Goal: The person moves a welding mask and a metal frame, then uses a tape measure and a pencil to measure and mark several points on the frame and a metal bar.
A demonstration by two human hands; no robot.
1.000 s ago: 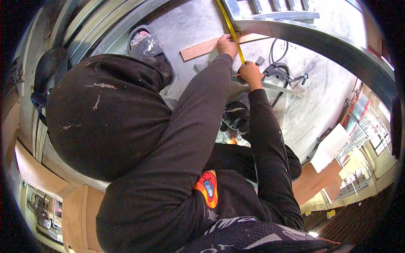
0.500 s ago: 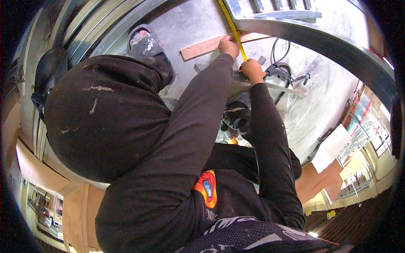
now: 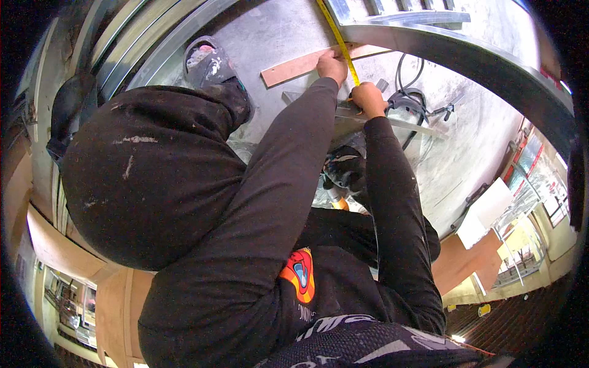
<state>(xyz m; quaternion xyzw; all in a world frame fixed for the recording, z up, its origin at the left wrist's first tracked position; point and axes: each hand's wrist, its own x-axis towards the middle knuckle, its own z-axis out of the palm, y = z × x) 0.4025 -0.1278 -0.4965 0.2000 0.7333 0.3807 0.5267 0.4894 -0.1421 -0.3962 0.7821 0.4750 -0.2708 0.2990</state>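
Observation:
A yellow tape measure blade point(image 3: 343, 48) runs from the top of the head view down to my right hand point(image 3: 369, 100). That hand is closed round its lower end, hiding most of the case. My left hand point(image 3: 332, 66) is closed over a wooden strip point(image 3: 285, 72), its fingertips beside the blade where tape and wood cross. What the fingers press underneath is hidden. A thin metal bar point(image 3: 412, 127) lies below both hands. Close to my right hand is a black cable point(image 3: 400, 73) with a dark fitting.
A long metal beam point(image 3: 454, 49) curves across the upper right, with shorter metal pieces point(image 3: 423, 18) behind it. Metal lengths point(image 3: 138, 40) lie at upper left beside my shoe point(image 3: 208, 64). The grey floor point(image 3: 466, 147) extends right, towards a white sheet point(image 3: 485, 211).
Both hands stay almost in place at the tape and wooden strip. The view has shifted slightly. No grip has visibly changed.

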